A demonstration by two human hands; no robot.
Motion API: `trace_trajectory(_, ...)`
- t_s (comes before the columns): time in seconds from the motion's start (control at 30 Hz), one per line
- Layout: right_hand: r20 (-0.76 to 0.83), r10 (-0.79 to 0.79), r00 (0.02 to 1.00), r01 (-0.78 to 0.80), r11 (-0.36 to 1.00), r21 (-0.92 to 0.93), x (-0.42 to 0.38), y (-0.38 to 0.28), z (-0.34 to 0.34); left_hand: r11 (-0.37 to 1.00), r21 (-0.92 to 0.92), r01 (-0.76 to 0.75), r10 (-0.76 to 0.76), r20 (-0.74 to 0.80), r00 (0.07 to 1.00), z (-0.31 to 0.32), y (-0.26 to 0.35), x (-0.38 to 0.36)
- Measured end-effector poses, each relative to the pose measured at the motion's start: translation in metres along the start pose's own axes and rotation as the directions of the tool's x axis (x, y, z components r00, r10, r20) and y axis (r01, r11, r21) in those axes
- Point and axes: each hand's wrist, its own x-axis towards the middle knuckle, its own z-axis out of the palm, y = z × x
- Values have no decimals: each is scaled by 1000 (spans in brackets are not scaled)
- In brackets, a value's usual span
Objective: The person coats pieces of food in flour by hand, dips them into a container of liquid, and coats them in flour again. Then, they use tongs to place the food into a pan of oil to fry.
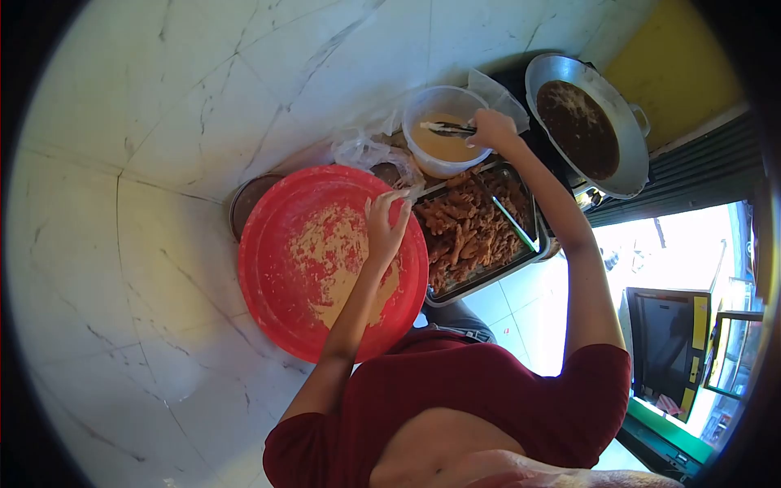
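Observation:
My right hand (pixel 493 132) grips a pair of tongs (pixel 447 128) over a translucent plastic bowl (pixel 419 154) of pale tan batter. The tongs' ends are at the batter, with something whitish at their tips that I cannot make out. Above the right side of a wide red basin (pixel 264 252) is my left hand (pixel 388 225), fingers apart and holding nothing, with pale powder on the fingertips. Loose, clumpy flour (pixel 329 252) lies across the basin's bottom, partly hidden by my left forearm.
A metal tray (pixel 455 296) of browned fried pieces (pixel 464 224) stands beside the basin, below the batter bowl. At upper right, a large wok (pixel 630 167) holds dark bubbling oil (pixel 578 130). A crumpled plastic bag (pixel 364 151) lies behind the basin, near the tiled wall (pixel 244 89).

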Motion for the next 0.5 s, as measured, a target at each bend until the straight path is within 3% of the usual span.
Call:
trace_trajectory(0.2,116,-57,992,68,993,-94,48,-11,61,976,200,-90,83,44,996,40,-12,21)
trace_trajectory(0.33,175,-72,982,88,992,-90,55,-8,68,985,165,-41,35,39,999,42,-24,15)
trace_trajectory(0.5,48,-91,995,89,995,36,26,-1,28,988,156,-20,21,-3,1000,47,-32,12)
